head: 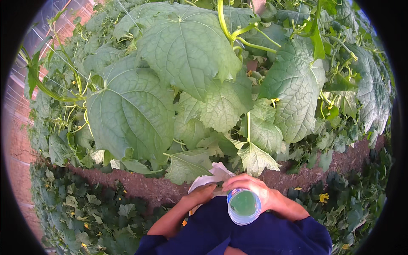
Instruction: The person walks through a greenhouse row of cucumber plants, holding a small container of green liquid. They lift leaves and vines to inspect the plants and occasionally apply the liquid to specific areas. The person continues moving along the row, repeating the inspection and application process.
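Observation:
My right hand (251,188) is wrapped around a clear plastic cup (244,207) with a blue printed band. Green liquid shows inside the cup, close in front of my chest. The fingers of this hand reach over towards a crumpled white bag or cloth (220,172). My left hand (202,193) grips that white material at its near side, its fingertips partly hidden. Beyond the hands, a pale leaf (256,158) hangs from a stem, and another leaf (189,165) droops beside the white material.
Large-leaved vines fill the view ahead, with one broad leaf (185,47) high in the middle. A thick curved stem (224,20) rises near the top. Thin strings (129,14) run through the plants. Bare soil (127,181) forms a strip between this row and lower plants (89,210).

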A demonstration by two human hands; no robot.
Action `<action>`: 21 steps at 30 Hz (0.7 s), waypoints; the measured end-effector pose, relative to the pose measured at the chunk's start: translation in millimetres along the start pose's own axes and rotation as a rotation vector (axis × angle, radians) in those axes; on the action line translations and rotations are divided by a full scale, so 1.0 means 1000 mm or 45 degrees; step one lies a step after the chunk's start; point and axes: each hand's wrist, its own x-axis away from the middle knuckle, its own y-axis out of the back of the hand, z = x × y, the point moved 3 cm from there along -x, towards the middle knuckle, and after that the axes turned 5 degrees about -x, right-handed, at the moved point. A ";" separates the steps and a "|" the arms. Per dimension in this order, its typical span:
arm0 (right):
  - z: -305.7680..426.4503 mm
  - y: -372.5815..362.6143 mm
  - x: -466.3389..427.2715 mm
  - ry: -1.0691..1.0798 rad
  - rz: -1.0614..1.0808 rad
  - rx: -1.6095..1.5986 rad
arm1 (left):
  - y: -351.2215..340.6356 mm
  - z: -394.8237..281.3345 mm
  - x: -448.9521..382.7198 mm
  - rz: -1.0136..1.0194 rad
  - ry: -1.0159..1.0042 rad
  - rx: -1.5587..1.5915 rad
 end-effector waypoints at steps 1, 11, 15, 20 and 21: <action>0.002 0.008 0.005 0.001 0.017 -0.020 | 0.012 -0.029 0.014 0.036 0.024 -0.065; 0.009 0.048 0.029 0.012 0.046 -0.040 | 0.224 -0.175 0.063 -1.430 -0.278 -0.110; 0.019 0.052 0.032 -0.029 -0.013 0.088 | 0.230 -0.162 0.030 -1.279 -0.307 -0.273; 0.033 0.044 0.031 -0.122 -0.161 0.298 | 0.248 -0.178 0.017 -1.407 -0.772 -0.308; 0.036 0.039 0.031 -0.145 -0.196 0.340 | 0.256 -0.184 0.022 -1.511 -0.960 -0.267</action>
